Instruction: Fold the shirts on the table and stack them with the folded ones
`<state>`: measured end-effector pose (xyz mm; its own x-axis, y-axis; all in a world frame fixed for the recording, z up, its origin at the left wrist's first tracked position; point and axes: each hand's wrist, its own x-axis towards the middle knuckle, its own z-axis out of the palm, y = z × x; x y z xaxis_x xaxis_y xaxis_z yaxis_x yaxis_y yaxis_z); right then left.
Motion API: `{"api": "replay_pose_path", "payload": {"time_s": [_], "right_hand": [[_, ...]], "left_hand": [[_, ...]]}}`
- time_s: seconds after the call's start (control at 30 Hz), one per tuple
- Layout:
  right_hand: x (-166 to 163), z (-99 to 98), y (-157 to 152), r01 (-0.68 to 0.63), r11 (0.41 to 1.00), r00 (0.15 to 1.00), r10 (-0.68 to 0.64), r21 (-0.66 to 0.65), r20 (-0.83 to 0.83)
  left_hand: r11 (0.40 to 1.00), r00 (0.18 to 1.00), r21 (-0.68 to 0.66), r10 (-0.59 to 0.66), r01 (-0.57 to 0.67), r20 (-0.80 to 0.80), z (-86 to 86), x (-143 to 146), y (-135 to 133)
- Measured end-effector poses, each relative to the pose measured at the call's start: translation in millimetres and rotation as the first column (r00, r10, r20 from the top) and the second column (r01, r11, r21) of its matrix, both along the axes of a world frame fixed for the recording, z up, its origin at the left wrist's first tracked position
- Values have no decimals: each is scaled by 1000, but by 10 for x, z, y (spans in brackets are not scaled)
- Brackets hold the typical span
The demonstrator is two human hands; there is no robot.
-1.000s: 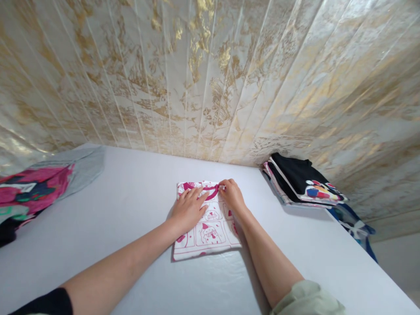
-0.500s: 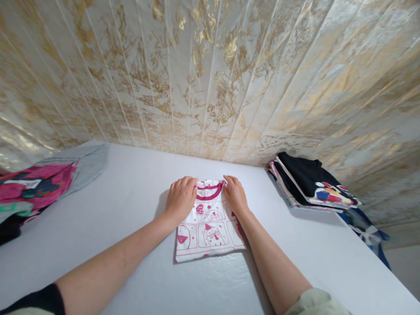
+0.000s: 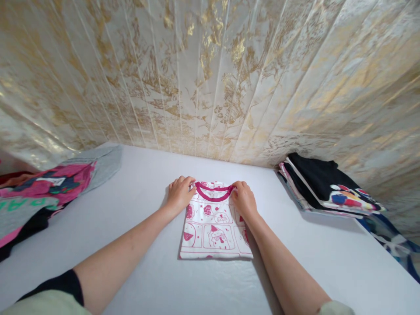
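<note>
A folded white T-shirt with dark pink cartoon prints and a dark pink neckband lies flat on the white table, its collar away from me. My left hand pinches its far left corner beside the neckband. At the far right corner, my right hand grips the fabric near the other end of the neckband, its fingertips partly hidden. Between the hands the neck opening shows in full.
On the right stands a stack of folded clothes, a black one on top. Beyond it, blue and white fabric hangs at the table edge. Loose clothes are heaped at left. A gold-patterned curtain borders the table's far side.
My hands have moved slightly apart at the collar, and the neck opening looks wider and the shirt straighter. The whole view has shifted a little to the left.
</note>
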<state>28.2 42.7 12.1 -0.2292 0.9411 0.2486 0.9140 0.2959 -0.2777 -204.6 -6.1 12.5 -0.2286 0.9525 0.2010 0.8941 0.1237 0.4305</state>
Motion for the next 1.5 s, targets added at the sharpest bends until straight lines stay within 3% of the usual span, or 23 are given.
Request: {"api": "replay_pose_path", "payload": {"time_s": [0.27, 0.5, 0.77, 1.27, 1.5], "right_hand": [[3, -20, 16, 35, 999, 998, -34, 33, -52], [23, -67, 52, -19, 998, 993, 25, 54, -115], [101, -222, 205, -140, 989, 961, 149, 54, -234], [134, -255, 250, -143, 987, 956, 156, 70, -249], [130, -240, 241, -103, 994, 963, 109, 39, -245]], "left_hand": [[996, 997, 87, 9, -16, 81, -74, -81, 89], [991, 992, 137, -26, 9, 125, -85, -73, 85], [995, 999, 102, -14, 10, 39, -77, -53, 69], [993, 1000, 118, 11, -8, -24, -100, -47, 66], [995, 999, 97, -36, 38, -16, -62, -57, 60]]}}
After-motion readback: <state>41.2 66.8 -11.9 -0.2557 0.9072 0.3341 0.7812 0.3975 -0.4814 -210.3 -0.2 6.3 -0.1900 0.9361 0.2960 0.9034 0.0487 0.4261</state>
